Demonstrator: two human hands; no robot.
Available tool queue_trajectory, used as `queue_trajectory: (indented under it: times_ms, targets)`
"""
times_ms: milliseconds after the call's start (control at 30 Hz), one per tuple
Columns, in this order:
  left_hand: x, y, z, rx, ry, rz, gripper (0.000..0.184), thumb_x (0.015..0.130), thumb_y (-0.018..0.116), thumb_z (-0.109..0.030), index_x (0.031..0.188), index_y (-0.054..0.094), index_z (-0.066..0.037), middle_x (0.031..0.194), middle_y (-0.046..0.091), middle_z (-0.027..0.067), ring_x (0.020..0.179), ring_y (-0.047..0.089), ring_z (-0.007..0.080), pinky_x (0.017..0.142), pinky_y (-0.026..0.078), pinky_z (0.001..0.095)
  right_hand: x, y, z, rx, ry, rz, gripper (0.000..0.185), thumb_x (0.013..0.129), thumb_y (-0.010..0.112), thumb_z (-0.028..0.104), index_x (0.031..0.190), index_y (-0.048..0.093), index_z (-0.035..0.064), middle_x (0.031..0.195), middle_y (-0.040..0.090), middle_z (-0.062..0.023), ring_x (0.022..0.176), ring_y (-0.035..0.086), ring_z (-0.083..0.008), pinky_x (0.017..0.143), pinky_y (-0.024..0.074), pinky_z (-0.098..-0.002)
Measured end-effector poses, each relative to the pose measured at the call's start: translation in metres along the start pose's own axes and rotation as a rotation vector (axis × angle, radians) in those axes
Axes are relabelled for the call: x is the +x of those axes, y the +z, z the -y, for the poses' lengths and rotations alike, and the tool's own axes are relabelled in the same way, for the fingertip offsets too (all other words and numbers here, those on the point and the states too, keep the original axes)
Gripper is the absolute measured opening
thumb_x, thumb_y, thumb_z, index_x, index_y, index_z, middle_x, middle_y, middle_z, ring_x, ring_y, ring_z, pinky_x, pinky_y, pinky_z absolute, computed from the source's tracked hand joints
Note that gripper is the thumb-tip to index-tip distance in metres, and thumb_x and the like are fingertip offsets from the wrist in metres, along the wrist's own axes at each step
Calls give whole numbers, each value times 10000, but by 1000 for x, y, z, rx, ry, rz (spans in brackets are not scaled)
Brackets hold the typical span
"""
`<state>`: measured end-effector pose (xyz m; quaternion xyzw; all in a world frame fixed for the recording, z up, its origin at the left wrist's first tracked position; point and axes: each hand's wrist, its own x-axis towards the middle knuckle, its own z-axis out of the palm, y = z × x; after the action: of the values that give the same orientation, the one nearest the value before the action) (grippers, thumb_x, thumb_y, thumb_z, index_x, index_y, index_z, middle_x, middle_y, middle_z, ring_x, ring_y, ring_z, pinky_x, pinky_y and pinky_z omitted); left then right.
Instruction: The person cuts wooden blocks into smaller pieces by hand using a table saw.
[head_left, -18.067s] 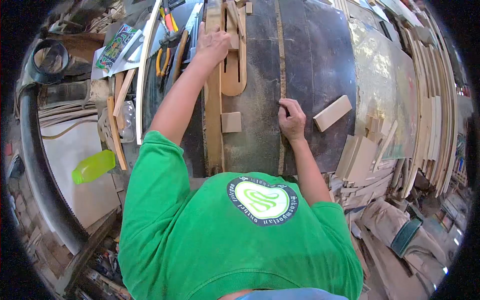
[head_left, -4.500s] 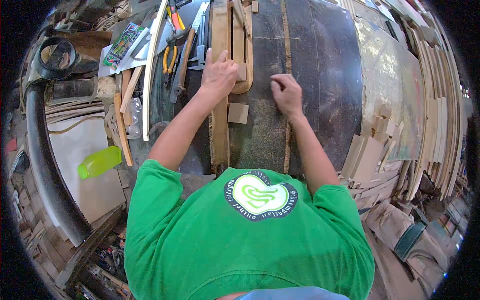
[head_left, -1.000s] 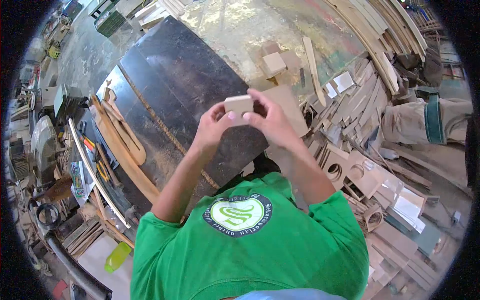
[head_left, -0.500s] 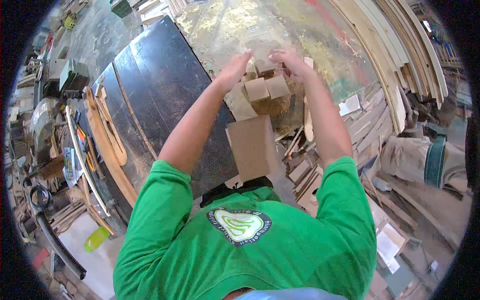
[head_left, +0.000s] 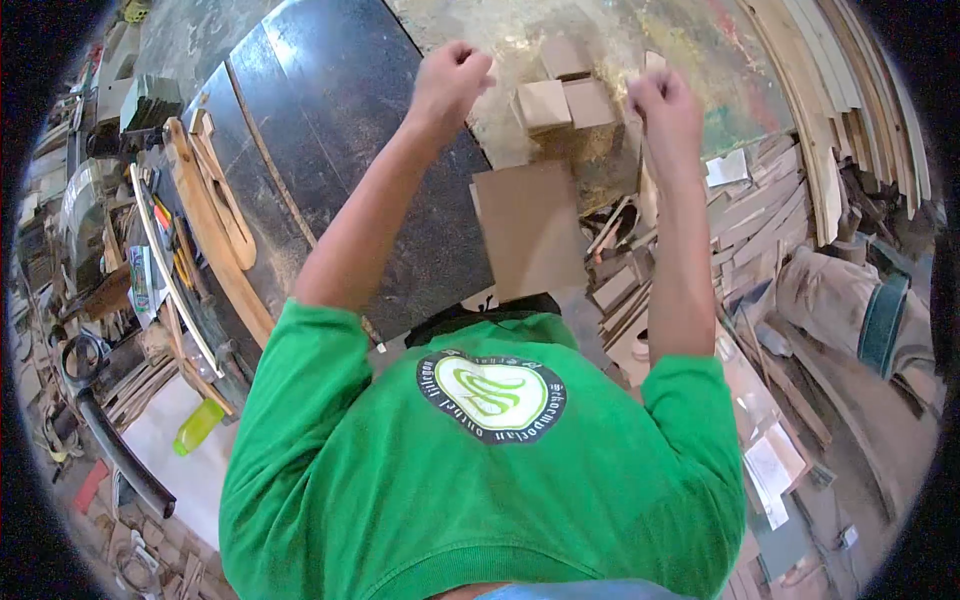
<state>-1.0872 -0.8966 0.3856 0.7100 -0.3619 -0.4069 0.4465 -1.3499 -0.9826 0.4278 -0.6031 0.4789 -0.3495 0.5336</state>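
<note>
My left hand [head_left: 450, 85] is up over the far edge of the dark tabletop [head_left: 380, 180], its fingers curled into a fist with nothing showing in them. On the other side my right hand [head_left: 667, 112] is also curled closed, slightly blurred, with nothing visible in it. Between them stand small stacks of square brown board pieces: a back stack [head_left: 566, 57], a left stack [head_left: 545, 106] and a right stack [head_left: 589, 103], all close together. Neither hand touches them. Nearer my body lies a larger rectangular brown board [head_left: 530, 230].
Long wooden strips [head_left: 835, 110] lean at the right. Scrap offcuts [head_left: 760, 210] cover the floor below them. A curved wooden piece [head_left: 215, 230] and tools lie at the left, near a bright green plastic item [head_left: 198, 427].
Both hands have moved apart, away from the small stacks, and their fingers have curled in. The view has shifted, so the stacks and large board sit higher in the picture.
</note>
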Motion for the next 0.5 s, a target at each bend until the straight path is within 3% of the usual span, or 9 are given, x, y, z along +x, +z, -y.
queue_trajectory:
  times_ms: [100, 133, 167, 200, 233, 300, 400, 433, 500]
  targets:
    - [-66, -33, -5, -303, 70, 122, 155, 938, 662, -183, 946, 638, -30, 848, 692, 73, 782, 642, 156, 743, 513, 297, -116, 19, 53, 309, -77, 347, 137, 863, 789, 139, 924, 701, 53, 850, 678, -12, 809, 639, -120, 743, 516, -289]
    - [-89, -41, -15, -413, 75, 191, 129, 935, 666, -171, 940, 629, -46, 859, 682, 71, 800, 640, 154, 760, 509, 293, -153, 28, 89, 382, -8, 572, 144, 869, 801, 157, 924, 730, 44, 884, 696, -41, 862, 667, -159, 753, 534, -315]
    - [-113, -47, -27, -523, 73, 264, 107, 931, 669, -159, 934, 621, -63, 870, 672, 68, 819, 639, 152, 777, 506, 290, -174, 51, 92, 666, -214, 780, 169, 904, 785, 188, 945, 755, 27, 909, 710, -82, 875, 682, -214, 745, 547, -350]
    - [-129, -52, -37, -565, 119, 327, 123, 928, 682, -176, 905, 625, -69, 903, 669, 84, 838, 637, 160, 794, 501, 297, -188, 64, 111, 802, -213, 1103, 190, 927, 771, 198, 1005, 767, 26, 963, 719, -110, 876, 689, -253, 770, 547, -366]
    - [-144, -57, -46, -611, 163, 388, 144, 925, 695, -194, 875, 630, -76, 935, 666, 100, 857, 634, 168, 810, 497, 305, -212, 80, 132, 967, -85, 1212, 221, 935, 769, 199, 1059, 754, 16, 982, 706, -104, 910, 675, -251, 809, 539, -359]
    - [-169, -73, -68, -649, 261, 506, 184, 916, 713, -224, 830, 631, -84, 955, 663, 119, 857, 630, 180, 818, 496, 318, -249, 117, 149, 1224, -170, 1229, 249, 1002, 695, 226, 1064, 725, -13, 1027, 705, -127, 839, 655, -248, 710, 493, -393]
    - [-215, -93, -89, -902, 346, 727, 260, 891, 752, -286, 741, 655, -97, 983, 669, 159, 855, 624, 212, 842, 490, 333, -272, 144, 161, 1182, -191, 1303, 251, 1031, 647, 258, 1007, 698, 13, 984, 676, -88, 827, 641, -239, 738, 481, -415]
    - [-230, -104, -100, -977, 310, 789, 220, 884, 759, -273, 800, 707, -77, 1012, 676, 182, 851, 627, 224, 829, 495, 329, -277, 153, 165, 1169, -186, 1317, 251, 1031, 647, 258, 1007, 698, 13, 984, 676, -88, 827, 641, -239, 738, 481, -415]
    - [-239, -121, -100, -1015, 508, 939, 209, 868, 778, -242, 891, 761, -35, 1044, 676, 217, 839, 643, 223, 769, 525, 323, -290, 168, 173, 1181, -204, 1321, 207, 1025, 645, 245, 980, 674, 44, 944, 652, -70, 814, 632, -232, 694, 482, -404]
